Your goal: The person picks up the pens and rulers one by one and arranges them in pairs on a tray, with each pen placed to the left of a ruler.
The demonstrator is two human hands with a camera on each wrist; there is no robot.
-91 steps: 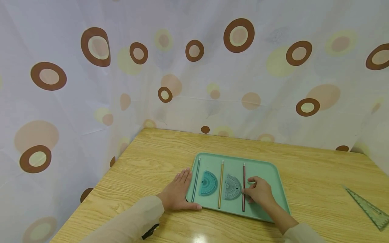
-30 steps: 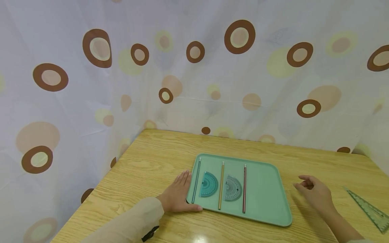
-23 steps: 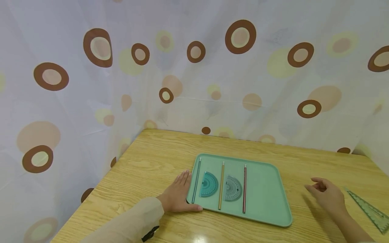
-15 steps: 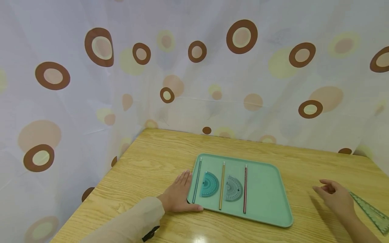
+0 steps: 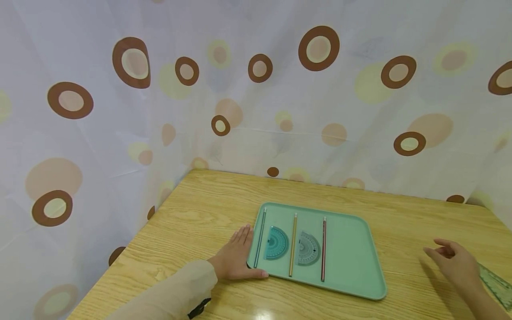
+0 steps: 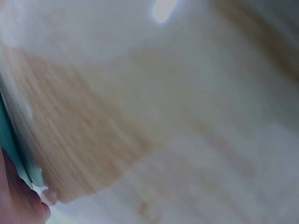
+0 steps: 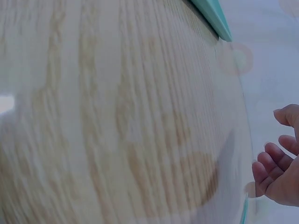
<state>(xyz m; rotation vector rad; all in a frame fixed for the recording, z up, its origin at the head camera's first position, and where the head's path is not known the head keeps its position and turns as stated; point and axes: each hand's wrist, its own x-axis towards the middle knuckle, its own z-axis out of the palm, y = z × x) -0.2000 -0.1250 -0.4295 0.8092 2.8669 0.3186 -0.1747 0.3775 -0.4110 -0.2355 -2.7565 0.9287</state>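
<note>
My left hand (image 5: 237, 257) lies flat with straight fingers along the left edge of a mint-green tray (image 5: 354, 258), its thumb at the near corner. On the tray, from left to right, lie a teal pencil (image 5: 260, 238), a teal protractor (image 5: 277, 243), a yellow pencil (image 5: 293, 244), a clear grey protractor (image 5: 309, 250) and a dark red pencil (image 5: 324, 249). Right of the tray, my right hand (image 5: 457, 265) hovers above the table, fingers loosely bent around nothing. Beside it lies a clear green set square (image 5: 496, 286), partly hidden by that hand and wrist.
The wooden table (image 5: 208, 200) reaches back to a patterned curtain (image 5: 240, 151), which also hangs along the left side. Bare tray surface shows right of the red pencil. In the right wrist view, the tray's corner (image 7: 212, 16) appears at the top.
My right hand has left the red pencil, crossed the tray's right edge and moved right to the set square, which it now partly covers. The left hand and tray stay put.
</note>
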